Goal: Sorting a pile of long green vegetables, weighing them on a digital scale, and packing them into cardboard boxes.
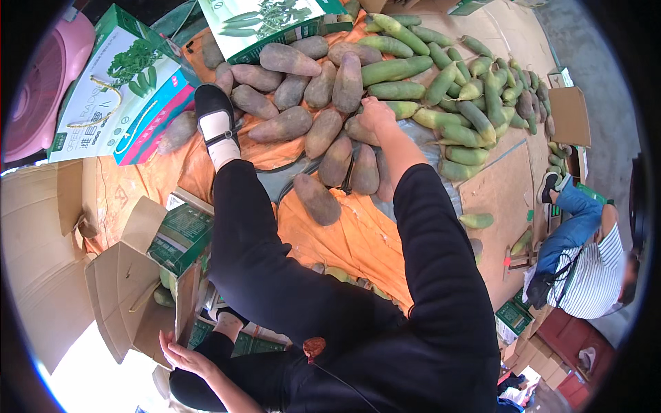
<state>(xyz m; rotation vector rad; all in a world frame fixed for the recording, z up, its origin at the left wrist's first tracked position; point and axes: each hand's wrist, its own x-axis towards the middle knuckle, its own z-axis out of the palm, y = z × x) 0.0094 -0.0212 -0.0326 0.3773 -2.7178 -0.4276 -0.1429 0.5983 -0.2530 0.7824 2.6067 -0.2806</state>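
My right hand (pixel 378 115) reaches into a pile of radishes, fingers curled down between a green radish (pixel 403 109) and a brownish-purple radish (pixel 361 131). Its fingertips are hidden, so I cannot tell which radish it grips. Several purple radishes (pixel 289 59) lie left of it, and many green radishes (pixel 475 134) are heaped to its right. My left hand (pixel 187 358) is at the lower left beside an open cardboard box (pixel 124 292), fingers apart and nothing in them. Inside that box a dark green radish (pixel 164 297) shows.
An orange sheet (pixel 351 237) lies under part of the pile. Printed gift boxes (pixel 113 89) and a pink plastic basket (pixel 51 76) stand at upper left. My outstretched leg (pixel 241 213) crosses the middle left. At right sits another person in a striped top (pixel 589 279).
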